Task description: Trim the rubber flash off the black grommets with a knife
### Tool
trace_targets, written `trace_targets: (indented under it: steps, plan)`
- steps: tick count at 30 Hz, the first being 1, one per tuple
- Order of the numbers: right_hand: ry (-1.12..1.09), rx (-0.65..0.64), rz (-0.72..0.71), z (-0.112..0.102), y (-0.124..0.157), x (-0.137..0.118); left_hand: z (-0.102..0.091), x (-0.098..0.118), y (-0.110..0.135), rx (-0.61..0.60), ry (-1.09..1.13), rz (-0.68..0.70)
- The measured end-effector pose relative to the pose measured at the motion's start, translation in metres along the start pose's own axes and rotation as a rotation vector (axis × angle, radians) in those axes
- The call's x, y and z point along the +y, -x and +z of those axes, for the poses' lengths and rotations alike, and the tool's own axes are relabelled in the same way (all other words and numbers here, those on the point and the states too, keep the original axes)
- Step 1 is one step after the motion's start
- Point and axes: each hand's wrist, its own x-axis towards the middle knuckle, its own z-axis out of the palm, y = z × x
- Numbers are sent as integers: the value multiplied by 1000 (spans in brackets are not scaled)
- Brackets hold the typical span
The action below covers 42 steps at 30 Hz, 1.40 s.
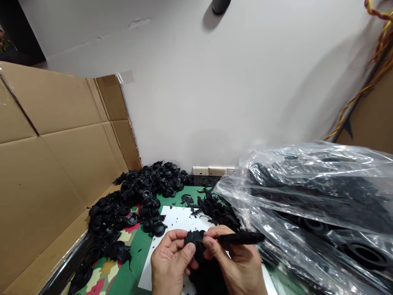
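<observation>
My left hand (170,259) grips a small black ribbed rubber part (193,237) between thumb and fingers. Closed around a thin-bladed knife with a dark handle (242,238) is my right hand (241,262). The knife's fine tip points left and meets the rubber part, as far as I can see; the exact contact is hard to make out. Both hands are above a white sheet (176,215) at the bottom middle. Something black below the hands hides part of that sheet.
Many similar black rubber parts (149,192) are heaped at the left and back. Black trimmings (219,207) lie behind my right hand. A clear plastic bag (307,188) with black parts fills the right. Cardboard (61,135) stands at left; behind is a white wall (215,98).
</observation>
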Motion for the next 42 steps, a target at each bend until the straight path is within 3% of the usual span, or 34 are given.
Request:
trace_targets:
  steps: [6, 10, 12, 14, 17, 22, 27, 31, 42]
  plan:
    - [261, -55, -318, 4, 7, 3, 2, -2, 2, 16, -7, -6]
    - [442, -29, -511, -8, -7, -2, -1, -3, 2, -6, 0, -24]
    - [433, 56, -453, -16, -16, -4, -3, -2, 2, -5, 12, -40]
    - [377, 103, -287, -21, -21, -4, -5, -2, 1, -2, 24, -59]
    - [231, 90, -69, -19, -19, -2, -6, -1, 1, -1, 32, -66]
    - [-40, 27, 13, -4, -2, -2, -5, -1, 2, -7, 22, -61]
    - [-24, -46, -71, 1, 3, 2, -6, -2, 2, -26, -9, -52]
    - [-7, -3, -103, -1, 3, 7, -4, 0, 4, -21, -2, -35]
    - [198, -144, -495, -5, 2, 12, 0, 3, 5, 4, -25, -21]
